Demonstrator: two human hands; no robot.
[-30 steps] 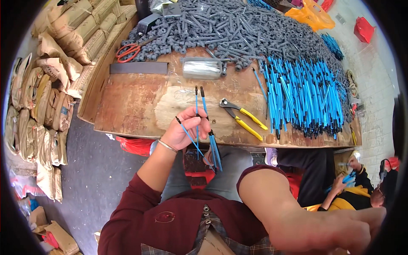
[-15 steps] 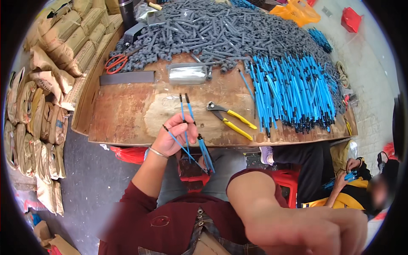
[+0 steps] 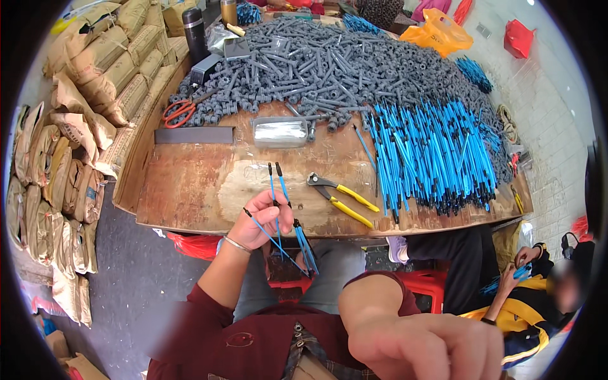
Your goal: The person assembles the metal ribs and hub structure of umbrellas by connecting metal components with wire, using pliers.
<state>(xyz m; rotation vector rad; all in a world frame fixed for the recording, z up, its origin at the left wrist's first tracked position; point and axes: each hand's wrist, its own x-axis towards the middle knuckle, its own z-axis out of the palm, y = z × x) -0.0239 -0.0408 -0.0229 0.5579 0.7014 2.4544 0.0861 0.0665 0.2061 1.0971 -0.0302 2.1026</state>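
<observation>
My left hand is closed on a few thin blue rods with black ends, above the table's front edge. The rods point in different directions, some upward over the table and some down toward my lap. Close to the camera at the lower right, my right hand has its fingers curled. Its fingertips are out of sight, so what they hold, if anything, cannot be made out. Yellow-handled end-cutting pliers lie on the table, right of my left hand. Beyond them is a big heap of similar blue rods.
Grey plastic parts are piled across the back of the wooden table. A clear box, a dark flat strip and red-handled scissors lie in front. Brown sacks are stacked left. A co-worker sits at the right.
The view has tilted, so the table sits lower in the picture. My right hand has shifted a little left and down. The left hand keeps its grip on the rods.
</observation>
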